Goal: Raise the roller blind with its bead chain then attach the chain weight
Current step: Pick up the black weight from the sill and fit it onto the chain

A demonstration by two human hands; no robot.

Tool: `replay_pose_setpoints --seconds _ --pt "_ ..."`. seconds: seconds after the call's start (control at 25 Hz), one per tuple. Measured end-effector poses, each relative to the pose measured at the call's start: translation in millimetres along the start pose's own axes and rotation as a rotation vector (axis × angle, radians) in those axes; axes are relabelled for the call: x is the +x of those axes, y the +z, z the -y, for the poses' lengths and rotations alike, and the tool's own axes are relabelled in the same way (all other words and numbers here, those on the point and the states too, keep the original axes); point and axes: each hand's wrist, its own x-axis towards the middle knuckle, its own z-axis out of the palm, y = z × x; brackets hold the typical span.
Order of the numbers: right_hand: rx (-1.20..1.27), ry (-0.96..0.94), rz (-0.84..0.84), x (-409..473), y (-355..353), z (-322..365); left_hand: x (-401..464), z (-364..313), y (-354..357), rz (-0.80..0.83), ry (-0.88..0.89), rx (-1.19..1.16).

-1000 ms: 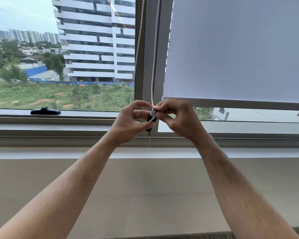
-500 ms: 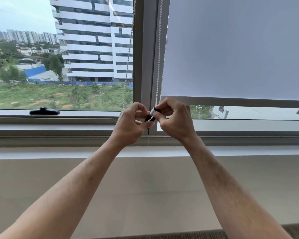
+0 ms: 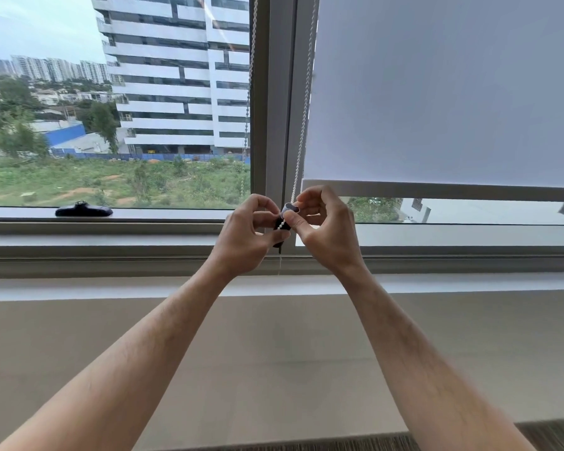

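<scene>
Figure: fitting the weight to the bead chain. Both hands meet in front of the window frame, at the level of the blind's bottom bar. The left hand curls its fingers round the lower, dark part of the chain weight and steadies it. The right hand pinches the pale upper piece of the weight between thumb and forefinger, pressing the bead chain against it. Compared with half a second ago, the hands sit a little closer together, the right thumb lies lower over the dark body, and the pale cap shows more plainly above it; a few white beads remain visible in the slot. This suggests the chain is being seated in the weight rather than newly brought to it. Whether the piece has snapped closed cannot be told, since the fingers hide the joint.

The roller blind hangs with its bottom bar only slightly above the sill, leaving a narrow strip of glass beneath. The second strand of chain hangs loose against the left pane. A thin cord dangles below the weight. A black handle rests on the left frame, well apart from the hands.
</scene>
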Motion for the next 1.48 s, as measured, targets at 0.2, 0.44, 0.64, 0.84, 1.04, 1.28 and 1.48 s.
replay_pose_setpoints --seconds 0.2,0.44,0.64,0.84,1.04,1.28,1.48 --pt "0.216 0.225 0.057 -13 3 -22 -2 4 -1 0.057 -0.017 -0.131" --pt "0.558 0.336 0.313 -29 9 -37 -4 10 0 0.129 0.005 -0.044" --pt "0.495 0.313 0.304 -36 13 -44 -2 24 -5 0.158 0.082 0.094" --pt "0.476 0.311 0.308 -50 21 -54 -6 28 -10 -0.031 0.123 0.164" --pt "0.455 0.409 0.256 -67 31 -72 2 43 -12 -0.291 -0.184 0.084" --pt "0.384 0.487 0.229 -83 44 -93 -5 61 -5 -0.214 -0.356 -0.109" --pt "0.368 0.517 0.243 -94 57 -102 -14 58 -2 -0.113 -0.241 -0.236"
